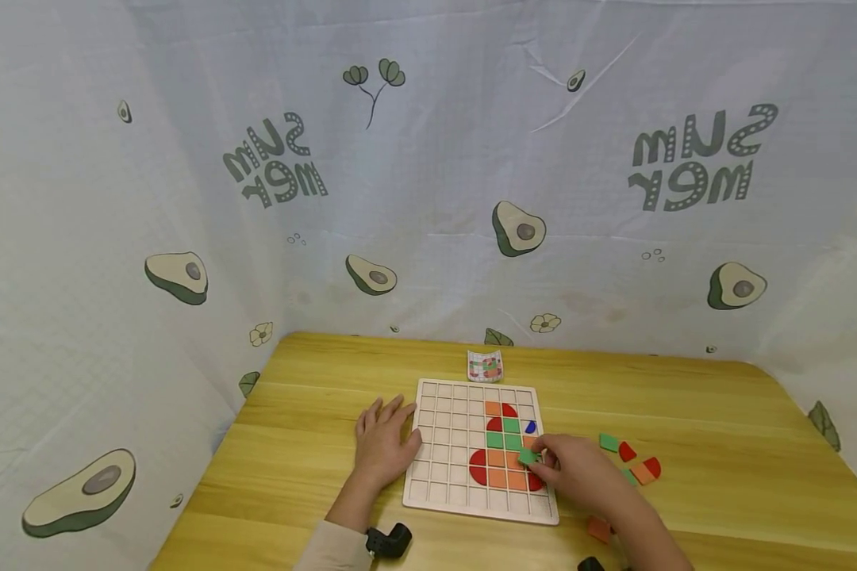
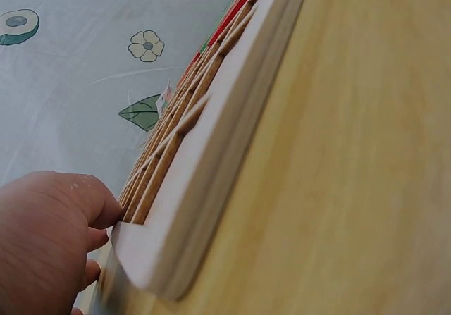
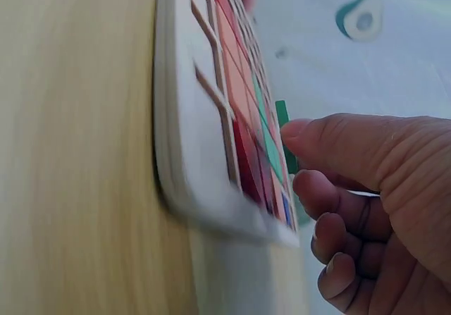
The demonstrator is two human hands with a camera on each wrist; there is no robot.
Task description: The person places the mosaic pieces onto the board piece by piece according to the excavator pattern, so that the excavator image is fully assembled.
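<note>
A pale wooden grid board (image 1: 444, 493) lies on the table, with red, orange, green and blue pieces set in cells on its right half. My right hand (image 1: 574, 466) pinches a green square tile (image 1: 527, 457) between thumb and index finger, over the board's right side; in the right wrist view the tile (image 3: 282, 109) stands up tilted by the thumb. A blue piece (image 1: 531, 427) sits near the right edge. My left hand (image 1: 384, 446) rests at the board's left edge with fingers spread, and its thumb touches the rim (image 2: 158, 248) in the left wrist view.
Loose pieces lie right of the board: a green tile (image 1: 609, 442), a red piece (image 1: 627, 452), an orange tile (image 1: 643, 473) and others. Another orange tile (image 1: 599, 529) is near my right forearm. A small printed pattern card (image 1: 485, 366) lies behind the board. A patterned curtain (image 1: 428, 238) hangs behind the table.
</note>
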